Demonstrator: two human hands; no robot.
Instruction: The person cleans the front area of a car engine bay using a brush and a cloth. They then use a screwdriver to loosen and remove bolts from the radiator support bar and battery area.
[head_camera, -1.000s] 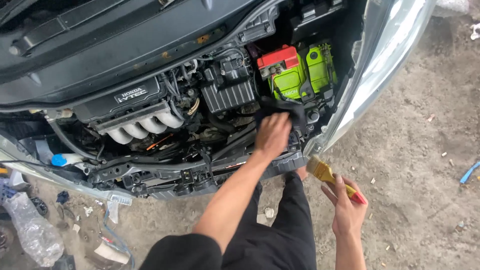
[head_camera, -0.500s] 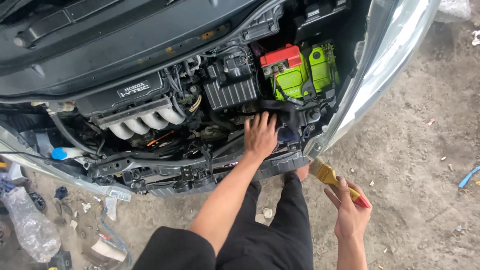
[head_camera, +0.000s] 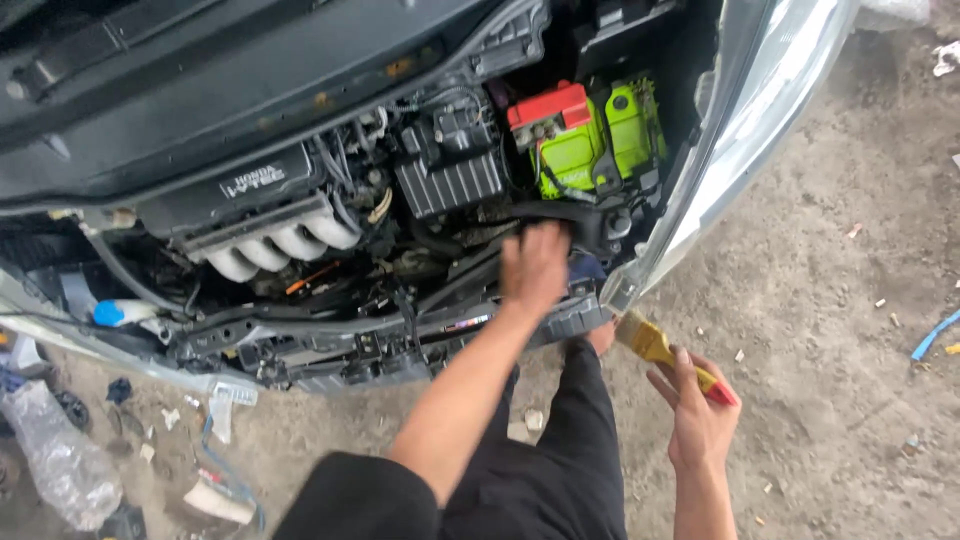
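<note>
Yellow-handled paintbrush (head_camera: 668, 357) was gripped in the right hand (head_camera: 700, 420) at 4 o'clock, clear of the bay, while the left hand (head_camera: 536, 266), fingers loosely spread, pressed a black hose (head_camera: 560, 212) below the green battery (head_camera: 590, 140); steadier contact was advisable.

left hand (head_camera: 535, 268) motion-blurred, fingers (head_camera: 545, 235) smeared; can't tell what they touch in the engine bay (head_camera: 400, 260). Brush (head_camera: 668, 355) handle partly hidden in right hand (head_camera: 700, 420). Plastic bag (head_camera: 55, 460) cut off at left edge. Floor debris (head_camera: 880, 302) too small to identify.
</note>
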